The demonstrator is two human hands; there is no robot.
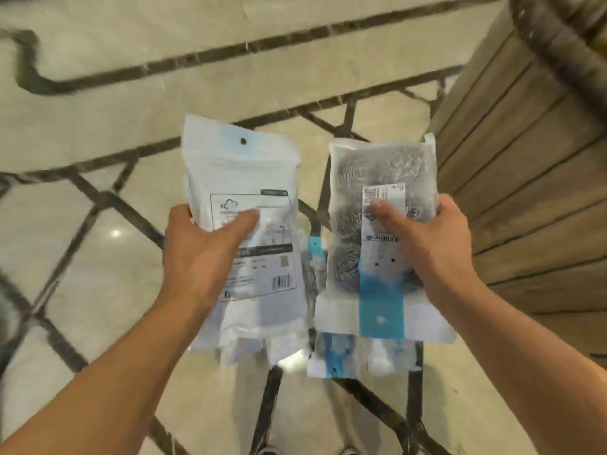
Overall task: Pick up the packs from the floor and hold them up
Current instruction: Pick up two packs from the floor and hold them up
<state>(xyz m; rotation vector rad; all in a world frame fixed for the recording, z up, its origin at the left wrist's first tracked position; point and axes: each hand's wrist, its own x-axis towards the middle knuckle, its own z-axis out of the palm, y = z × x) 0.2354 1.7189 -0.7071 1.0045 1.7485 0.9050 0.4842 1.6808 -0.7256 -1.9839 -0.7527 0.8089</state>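
— Head view, the only one: what does each hand have?

— The left hand (203,244) grasps a white pack (243,205) by its left edge, thumb pressed across the printed label. The right hand (427,244) grasps a clear pack of steel scourers (377,224) by its right edge, thumb on its label too.

— Why held that way?

— My guess is that the thumbs-on-front pinch keeps the flat faces turned up toward the camera, side by side and apart, so both can be read. Both are lifted well clear of the marble floor (98,290).

— How many packs altogether?

— Two on top for certain. Under the right one a further pack (331,359) with a blue strip peeks out, so at least three; there may be another beneath the left, but I cannot tell. A wooden panel (525,192) stands at the right edge of the floor.

— So the task?

— Looks essentially done: packs are up, none visible on the floor.
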